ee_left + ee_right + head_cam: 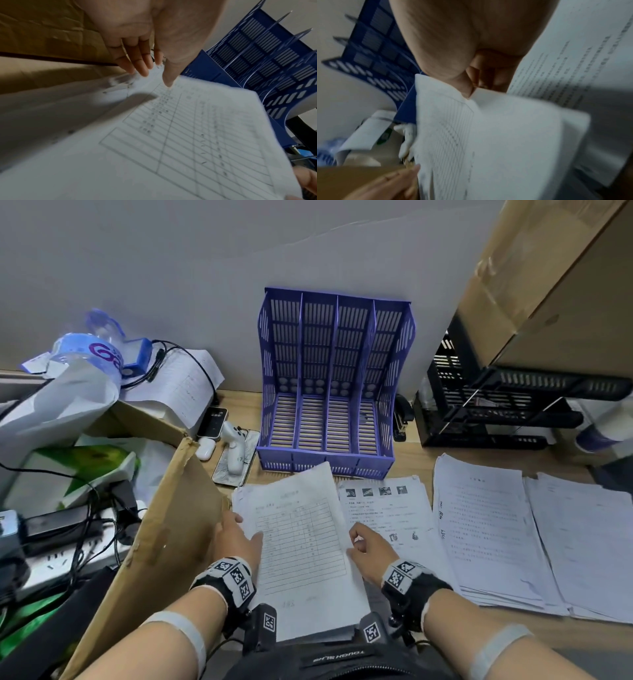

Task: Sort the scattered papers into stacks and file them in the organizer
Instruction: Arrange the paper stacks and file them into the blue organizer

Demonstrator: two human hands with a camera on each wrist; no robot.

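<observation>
Grey wall backs a wooden bench (414, 460) in the head view, with the blue organizer (334, 381) standing against it, its four slots bare. Just near of it lie the papers: a form stack (301, 546) between the hands, a picture sheet (387, 508) to its right, and two text stacks (486, 525) farther right. The left hand (236, 542) holds the form stack's left edge, thumb on top and fingers hidden beneath. The right hand (368, 546) pinches the right edge. A cardboard flap (164, 539) crowds the left side, and a phone (212, 422) and earbud case (205, 447) lie left of the organizer.

From the left wrist, the left hand (145, 47) shows its fingers (137, 63) straight and close together along the far left corner of the form stack (188, 135), thumb pressing the top sheet, organizer (267, 54) beyond.

From the right wrist, the right hand (462, 47) clamps thumb against curled fingers on the form stack (488, 135) at its edge; motion blur hides finer detail.

Squaring this stack looks like the step in hand. It would go best by keeping both edges held evenly, tapping the near edge on the bench to align the sheets, then lifting clear of the flap before tilting it upright into a slot.
</observation>
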